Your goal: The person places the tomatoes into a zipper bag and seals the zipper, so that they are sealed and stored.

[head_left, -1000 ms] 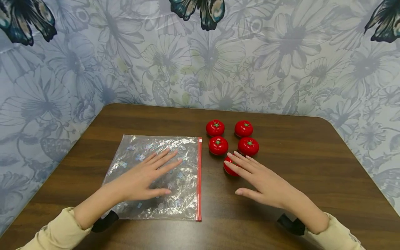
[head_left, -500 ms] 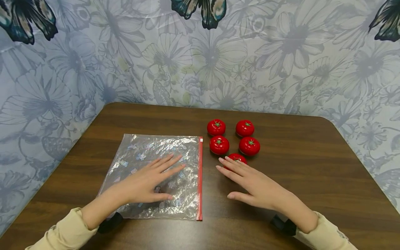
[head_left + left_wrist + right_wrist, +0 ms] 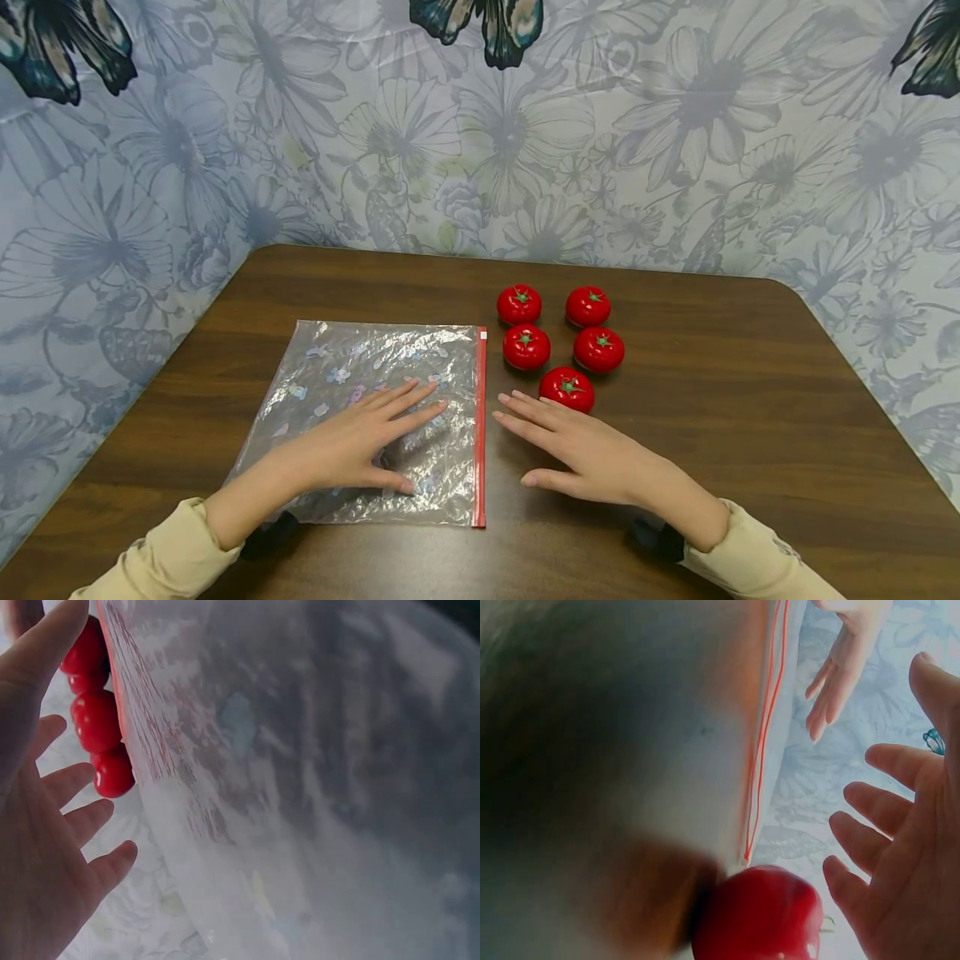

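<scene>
A clear plastic zip bag (image 3: 448,500) lies flat on the table, its red zip edge (image 3: 480,433) on the right. Over it hovers my left hand (image 3: 348,446), fingers straight and spread, holding nothing. The left wrist view shows that palm (image 3: 37,862) apart from the bag. My right hand (image 3: 585,450), also with straight fingers, is just right of the zip edge and nearest to the front tomato (image 3: 567,388). Several shiny red tomatoes with green stems stand in a group, among them a back left tomato (image 3: 519,304) and a back right tomato (image 3: 588,307).
The brown wooden table (image 3: 750,400) has rounded far corners. Behind it hangs a pale floral wall covering (image 3: 510,142) with dark butterflies. Each wrist carries a dark strap-on camera, such as the right wrist camera (image 3: 656,540).
My right hand has moved left and slightly nearer, away from over the front tomato, which is now mostly uncovered. My left hand has shifted slightly right and nearer. Bag and tomatoes stay put.
</scene>
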{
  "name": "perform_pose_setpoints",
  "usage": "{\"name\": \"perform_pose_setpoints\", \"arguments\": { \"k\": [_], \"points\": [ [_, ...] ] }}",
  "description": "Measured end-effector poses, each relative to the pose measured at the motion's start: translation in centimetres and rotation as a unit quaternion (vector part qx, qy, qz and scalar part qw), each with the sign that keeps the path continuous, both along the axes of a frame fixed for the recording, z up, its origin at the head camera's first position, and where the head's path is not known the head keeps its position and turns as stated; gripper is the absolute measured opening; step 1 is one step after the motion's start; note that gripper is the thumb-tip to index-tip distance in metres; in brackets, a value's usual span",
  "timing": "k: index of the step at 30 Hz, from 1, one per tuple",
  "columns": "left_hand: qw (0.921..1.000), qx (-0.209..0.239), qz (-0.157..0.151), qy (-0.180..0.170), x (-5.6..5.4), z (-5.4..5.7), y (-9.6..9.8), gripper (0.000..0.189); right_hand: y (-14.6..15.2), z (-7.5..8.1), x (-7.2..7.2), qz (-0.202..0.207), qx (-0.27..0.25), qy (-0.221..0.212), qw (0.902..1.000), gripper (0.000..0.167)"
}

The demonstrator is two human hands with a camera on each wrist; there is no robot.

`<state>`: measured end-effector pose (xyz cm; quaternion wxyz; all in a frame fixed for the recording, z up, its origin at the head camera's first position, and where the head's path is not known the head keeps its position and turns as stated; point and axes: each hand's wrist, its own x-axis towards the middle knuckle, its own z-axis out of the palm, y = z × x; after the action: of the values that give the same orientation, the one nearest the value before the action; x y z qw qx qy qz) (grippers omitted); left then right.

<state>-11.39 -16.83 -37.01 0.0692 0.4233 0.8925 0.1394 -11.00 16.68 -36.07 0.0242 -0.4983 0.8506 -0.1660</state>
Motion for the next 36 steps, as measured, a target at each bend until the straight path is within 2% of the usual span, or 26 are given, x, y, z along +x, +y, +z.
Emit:
{"name": "perform_pose_setpoints", "arguments": {
  "k": [11,21,28,36],
  "points": [
    [0.9996,-0.003,-0.006,-0.026,-0.3,-0.3,-0.1,0.101,-1.1,-0.8,-0.1,0.018,0.013,-0.012,0.9997,0.068],
    [0.9991,-0.005,-0.016,-0.04,-0.5,-0.7,-0.1,0.098,-1.7,-1.1,-0.2,0.02,0.026,-0.044,0.9985,0.068],
    [0.9978,-0.023,-0.029,-0.055,-0.1,-1.1,0.2,0.09,-1.4,-1.3,0.0,0.015,0.034,-0.056,0.9977,0.068],
    [0.997,-0.039,-0.016,-0.065,0.4,-1.3,0.6,0.086,-0.9,-1.6,0.1,0.021,0.036,-0.049,0.9979,0.068]
  ]
}}
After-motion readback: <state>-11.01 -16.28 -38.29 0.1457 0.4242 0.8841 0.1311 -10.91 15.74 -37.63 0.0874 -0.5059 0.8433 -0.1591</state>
